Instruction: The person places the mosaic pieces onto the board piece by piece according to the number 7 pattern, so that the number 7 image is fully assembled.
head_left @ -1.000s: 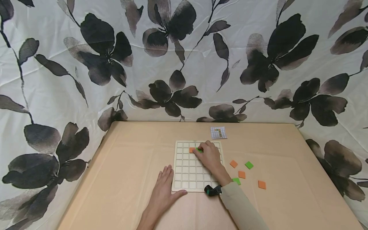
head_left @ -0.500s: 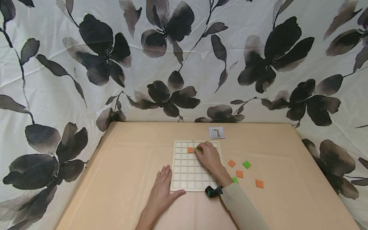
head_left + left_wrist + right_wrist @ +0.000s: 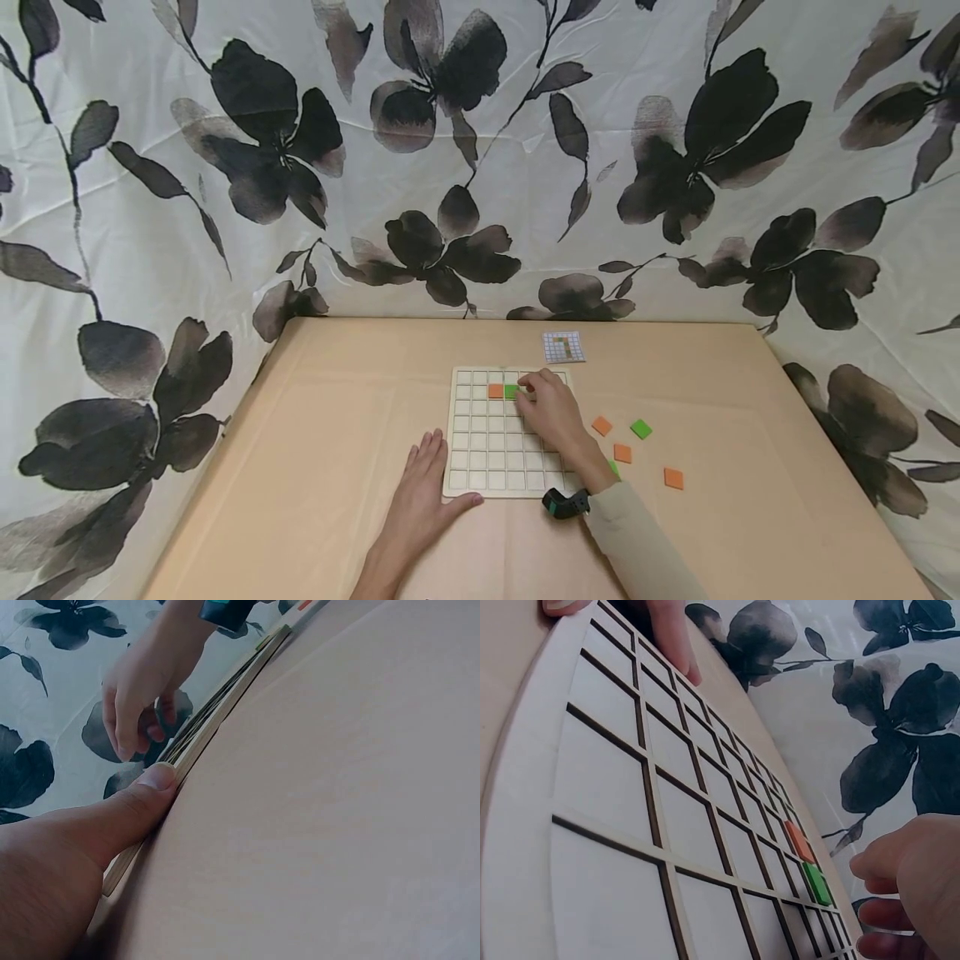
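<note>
A pale grid board [image 3: 477, 460] lies on the table. In its second row from the far edge, an orange square tile [image 3: 496, 391] and a green square tile [image 3: 511, 392] sit side by side in neighbouring cells. My right hand [image 3: 551, 408] hovers over the board's far right part, fingers loosely bent just right of the green tile. The right wrist view shows those fingers [image 3: 885, 862] apart from both tiles, holding nothing. My left hand [image 3: 427, 487] rests against the board's left edge with straight fingers; its thumb [image 3: 131, 814] touches the near edge.
Right of the board lie loose orange tiles [image 3: 673, 478] and a green tile [image 3: 641, 429]. Another green tile [image 3: 614, 468] is partly hidden by my right forearm. A small printed grid card [image 3: 563, 347] lies beyond the board. Floral cloth [image 3: 450, 183] hangs behind the table.
My right hand has let go of the green tile, which now shows in the cell beside the orange one. The fingers have drawn slightly to the right. My left hand stays at the board.
</note>
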Motion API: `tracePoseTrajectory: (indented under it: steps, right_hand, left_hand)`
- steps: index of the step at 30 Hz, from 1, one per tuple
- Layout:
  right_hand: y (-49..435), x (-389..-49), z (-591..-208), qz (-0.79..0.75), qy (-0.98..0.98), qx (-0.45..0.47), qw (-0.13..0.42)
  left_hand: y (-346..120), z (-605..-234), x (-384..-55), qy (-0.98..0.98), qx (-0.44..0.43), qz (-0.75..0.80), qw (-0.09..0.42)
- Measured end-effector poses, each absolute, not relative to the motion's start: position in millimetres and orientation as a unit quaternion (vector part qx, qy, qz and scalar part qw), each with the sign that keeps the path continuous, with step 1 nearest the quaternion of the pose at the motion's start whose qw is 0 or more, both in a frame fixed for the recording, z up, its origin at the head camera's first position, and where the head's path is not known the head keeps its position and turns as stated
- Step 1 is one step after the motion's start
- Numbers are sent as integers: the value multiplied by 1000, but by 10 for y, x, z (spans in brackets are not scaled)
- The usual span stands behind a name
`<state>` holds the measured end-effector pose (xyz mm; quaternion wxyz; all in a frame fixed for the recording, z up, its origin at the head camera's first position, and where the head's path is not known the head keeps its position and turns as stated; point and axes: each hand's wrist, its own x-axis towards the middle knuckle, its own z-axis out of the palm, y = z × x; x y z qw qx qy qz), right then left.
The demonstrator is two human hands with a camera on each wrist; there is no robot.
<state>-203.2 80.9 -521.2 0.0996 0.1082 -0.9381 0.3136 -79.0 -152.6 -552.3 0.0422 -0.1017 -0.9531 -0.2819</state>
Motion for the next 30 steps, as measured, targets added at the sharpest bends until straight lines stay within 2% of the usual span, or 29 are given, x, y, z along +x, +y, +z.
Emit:
tracePoseTrajectory:
  steps: [15, 30]
  right_hand:
    - [1003, -1925, -5089, 296, -946, 89, 96]
    - [1174, -1772, -5010, 302, -946, 59, 101]
  left_hand:
    - [-1526, -5572, -794, -952, -116, -272, 80]
    - [-1520, -5562, -776, -952, -108, -283, 54]
